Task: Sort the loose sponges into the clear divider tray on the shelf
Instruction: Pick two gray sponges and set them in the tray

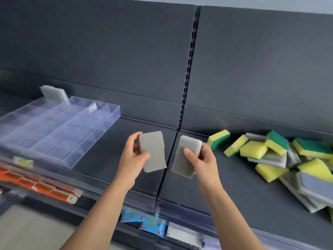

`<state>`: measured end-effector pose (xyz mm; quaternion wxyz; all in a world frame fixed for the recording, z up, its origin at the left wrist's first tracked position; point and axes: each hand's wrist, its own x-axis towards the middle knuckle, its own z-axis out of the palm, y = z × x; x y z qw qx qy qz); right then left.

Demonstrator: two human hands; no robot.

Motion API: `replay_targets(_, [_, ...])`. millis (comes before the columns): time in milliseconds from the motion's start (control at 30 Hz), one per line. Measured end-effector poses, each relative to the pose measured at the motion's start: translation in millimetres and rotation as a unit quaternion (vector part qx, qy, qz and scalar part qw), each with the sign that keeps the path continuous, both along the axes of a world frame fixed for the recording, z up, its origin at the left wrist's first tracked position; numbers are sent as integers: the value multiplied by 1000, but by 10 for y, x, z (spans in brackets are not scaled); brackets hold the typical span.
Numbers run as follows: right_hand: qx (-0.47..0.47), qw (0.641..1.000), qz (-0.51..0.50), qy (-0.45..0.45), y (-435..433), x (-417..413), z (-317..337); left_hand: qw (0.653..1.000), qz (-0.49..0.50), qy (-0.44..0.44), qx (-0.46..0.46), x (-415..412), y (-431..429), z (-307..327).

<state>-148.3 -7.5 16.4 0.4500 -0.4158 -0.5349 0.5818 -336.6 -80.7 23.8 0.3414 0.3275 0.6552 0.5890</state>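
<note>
Both forearms reach forward over the shelf (100, 159). The left hand (134, 156) pinches a flat grey sponge (153, 152) between thumb and fingers; the right hand (204, 164) grips a second grey sponge (185, 157). Beyond, the clear divider tray (115, 112) sits left, and the loose sponge pile (270, 156) lies right.

One clear plastic divider tray (75, 141). Right of the tray, two hands hold two flat grey rectangular sponges: left hand (132, 157) the left grey sponge (153, 152), right hand (203, 163) the right grey sponge (187, 156). A third grey sponge (53, 93) stands at the tray's far edge. Far right of the tray lie at least seven yellow-and-green sponges (254, 150); the grey-and-blue sponges (270, 158) among them overlap too much to count.
</note>
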Motion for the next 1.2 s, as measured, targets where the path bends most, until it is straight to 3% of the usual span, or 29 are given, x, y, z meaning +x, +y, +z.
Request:
replay_targets(300, [36,996,78,-18,-523,-1388,106,999,43,30,1,-1256,-761,58])
replay_targets(733, [51,992,108,-29,-1179,-3300,231,996,48,76,10,-3066,-1613,184])
replay_targets(1200, [85,989,107,-54,-677,-4649,334,992,58,101,42,-4302,-1167,256])
